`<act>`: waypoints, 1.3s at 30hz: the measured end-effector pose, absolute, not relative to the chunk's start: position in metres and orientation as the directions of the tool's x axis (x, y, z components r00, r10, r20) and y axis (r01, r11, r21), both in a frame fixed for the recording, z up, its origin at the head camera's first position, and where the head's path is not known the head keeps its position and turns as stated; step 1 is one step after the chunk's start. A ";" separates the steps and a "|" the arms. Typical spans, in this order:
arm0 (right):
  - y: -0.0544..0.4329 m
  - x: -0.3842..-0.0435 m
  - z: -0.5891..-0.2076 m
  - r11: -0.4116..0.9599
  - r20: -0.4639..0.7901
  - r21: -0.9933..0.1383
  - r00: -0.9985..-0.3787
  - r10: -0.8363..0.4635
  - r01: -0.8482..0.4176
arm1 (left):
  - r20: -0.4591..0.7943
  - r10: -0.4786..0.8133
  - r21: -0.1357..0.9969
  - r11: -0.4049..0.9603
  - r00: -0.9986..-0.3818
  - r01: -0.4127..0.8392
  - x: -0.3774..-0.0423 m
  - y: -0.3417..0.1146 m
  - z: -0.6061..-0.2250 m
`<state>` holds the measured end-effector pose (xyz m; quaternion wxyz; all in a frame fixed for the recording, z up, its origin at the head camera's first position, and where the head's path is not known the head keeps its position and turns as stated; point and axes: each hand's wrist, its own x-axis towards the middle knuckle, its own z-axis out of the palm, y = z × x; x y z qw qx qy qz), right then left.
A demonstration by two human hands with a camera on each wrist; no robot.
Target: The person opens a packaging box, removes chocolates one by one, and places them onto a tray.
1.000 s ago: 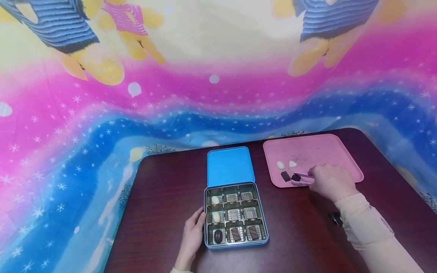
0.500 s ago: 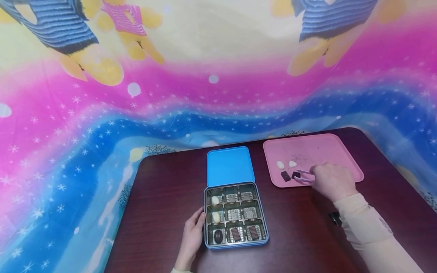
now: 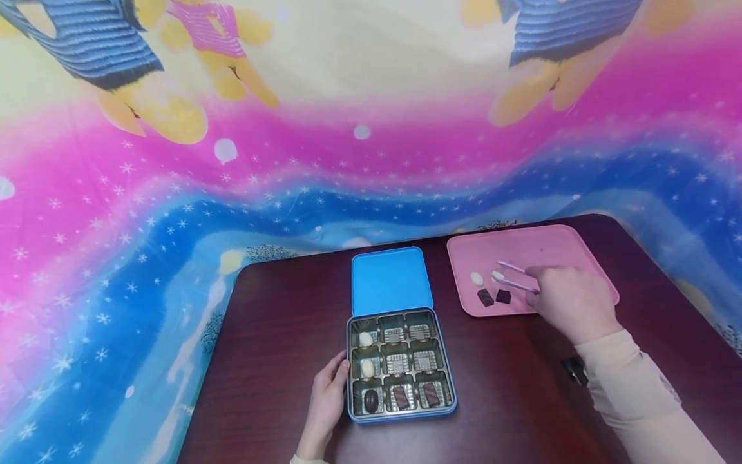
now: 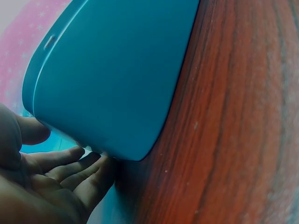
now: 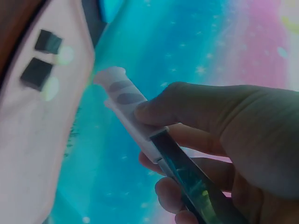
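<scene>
My left hand (image 3: 326, 399) rests against the left side of a blue tin (image 3: 406, 419), thumb near the rim and fingers along the wall, also seen in the left wrist view. The tin's divided insert holds white chocolates (image 3: 366, 368) in the left column and dark chocolates (image 3: 371, 401) along the front row. Over the pink tray (image 3: 556, 248) my right hand (image 3: 570, 299) holds tweezers (image 5: 126, 102) with pale, broad ends. Their spread tips flank a white chocolate (image 3: 496, 275). Beside it lie another white chocolate (image 3: 476, 278) and two dark squares (image 3: 504, 296).
The tin's light blue lid (image 3: 391, 280) lies folded back behind it. A small black object (image 3: 575, 370) sits on the dark wooden table (image 3: 278, 361), near the right sleeve. Behind the table hangs a patterned cloth (image 3: 324, 154).
The tweezers have left the front dark chocolate, which stays on the tray, and shifted back to the white one behind it with tips apart. My left hand has stayed put.
</scene>
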<state>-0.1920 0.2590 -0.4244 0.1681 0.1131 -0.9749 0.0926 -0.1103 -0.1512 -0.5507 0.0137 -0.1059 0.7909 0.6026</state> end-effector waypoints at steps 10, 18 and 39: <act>0.218 -0.171 -0.397 0.917 0.486 -0.102 -0.824 -0.292 -0.386 | -0.164 -0.148 0.953 0.231 -0.975 -0.195 -0.111 -0.151 -0.550; 0.181 -0.155 -0.389 0.869 0.429 -0.116 -0.814 -0.393 -0.480 | -0.161 -0.150 0.952 0.236 -0.976 -0.193 -0.112 -0.151 -0.553; 0.107 -0.158 -0.424 0.747 0.289 -0.120 -0.743 -0.603 -0.653 | -0.167 -0.146 0.952 0.234 -0.975 -0.198 -0.111 -0.151 -0.552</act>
